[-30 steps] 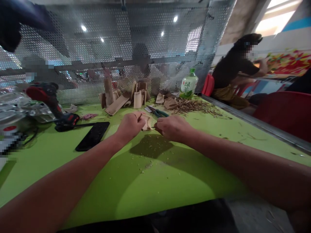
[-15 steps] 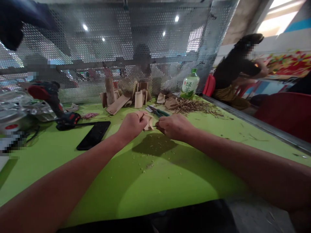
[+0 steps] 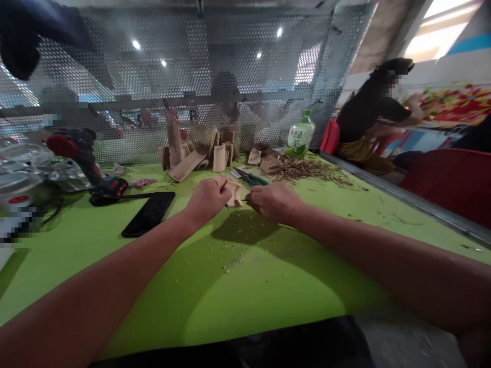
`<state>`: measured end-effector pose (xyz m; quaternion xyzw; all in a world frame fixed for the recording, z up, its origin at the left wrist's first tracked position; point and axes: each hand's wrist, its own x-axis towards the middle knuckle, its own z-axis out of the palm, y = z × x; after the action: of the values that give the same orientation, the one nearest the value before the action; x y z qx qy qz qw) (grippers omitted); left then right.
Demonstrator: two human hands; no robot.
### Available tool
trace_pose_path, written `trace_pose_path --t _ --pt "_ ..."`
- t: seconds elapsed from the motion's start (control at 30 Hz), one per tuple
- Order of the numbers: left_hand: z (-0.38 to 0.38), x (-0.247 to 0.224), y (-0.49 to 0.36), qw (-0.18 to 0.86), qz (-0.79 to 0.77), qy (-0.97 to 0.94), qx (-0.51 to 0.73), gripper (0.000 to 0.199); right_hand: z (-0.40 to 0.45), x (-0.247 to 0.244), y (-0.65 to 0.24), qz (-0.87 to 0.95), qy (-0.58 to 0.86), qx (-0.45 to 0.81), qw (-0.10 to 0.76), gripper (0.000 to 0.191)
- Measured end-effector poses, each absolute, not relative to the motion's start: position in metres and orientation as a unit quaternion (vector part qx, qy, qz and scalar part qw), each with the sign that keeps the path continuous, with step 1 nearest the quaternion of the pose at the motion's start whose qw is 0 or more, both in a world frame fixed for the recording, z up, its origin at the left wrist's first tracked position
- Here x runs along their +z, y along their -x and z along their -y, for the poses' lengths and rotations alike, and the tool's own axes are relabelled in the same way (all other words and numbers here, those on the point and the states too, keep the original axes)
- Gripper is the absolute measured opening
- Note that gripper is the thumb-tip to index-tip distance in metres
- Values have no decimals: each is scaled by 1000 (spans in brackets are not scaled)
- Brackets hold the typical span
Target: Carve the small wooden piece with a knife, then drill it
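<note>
My left hand (image 3: 210,198) is closed around a pale, curved piece of bamboo (image 3: 235,194), its far end facing right. Close beside it, my right hand (image 3: 274,201) is closed in a pinch. A thin dark stick seems to poke from its fingertips toward the bamboo piece; the fingers hide most of it, and its kind is unclear. Small pale crumbs (image 3: 241,248) are scattered on the green tabletop (image 3: 230,306) below both hands. Just behind the hands lie pliers (image 3: 251,177) with dark green handles.
Bamboo pieces (image 3: 190,163) stand and lean near the perforated metal screen (image 3: 257,71). Beside a heap of brown twigs (image 3: 307,169) is a green tea bottle (image 3: 301,135). A black phone (image 3: 149,214) and a cordless drill (image 3: 86,163) are left. Another person (image 3: 374,107) sits at right.
Hardly anything differs. Both hands keep nearly the same place and grip, and the whole view has shifted very slightly.
</note>
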<state>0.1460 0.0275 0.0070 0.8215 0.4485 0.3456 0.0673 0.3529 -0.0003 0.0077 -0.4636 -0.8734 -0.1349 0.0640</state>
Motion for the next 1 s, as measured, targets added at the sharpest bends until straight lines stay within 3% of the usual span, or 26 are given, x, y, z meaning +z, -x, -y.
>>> trace_pose_path --t 0.13,0.43,0.63,0.83,1.0 --pt "-25 9 -148 73 -447 -825 339 31 -2 13 -356 840 508 -155 112 36" --pt "-29 8 -143 75 -448 -824 338 34 -6 -1 -359 893 418 -139 89 31" --pt "-26 12 -141 75 -461 -824 321 33 -15 1 -364 881 434 -132 134 34" --pt "-30 13 -135 37 -473 -834 280 27 -19 -3 -370 919 367 -107 99 28" --pt "-38 17 -120 107 -504 -826 229 25 -24 6 -387 883 408 -69 220 31"
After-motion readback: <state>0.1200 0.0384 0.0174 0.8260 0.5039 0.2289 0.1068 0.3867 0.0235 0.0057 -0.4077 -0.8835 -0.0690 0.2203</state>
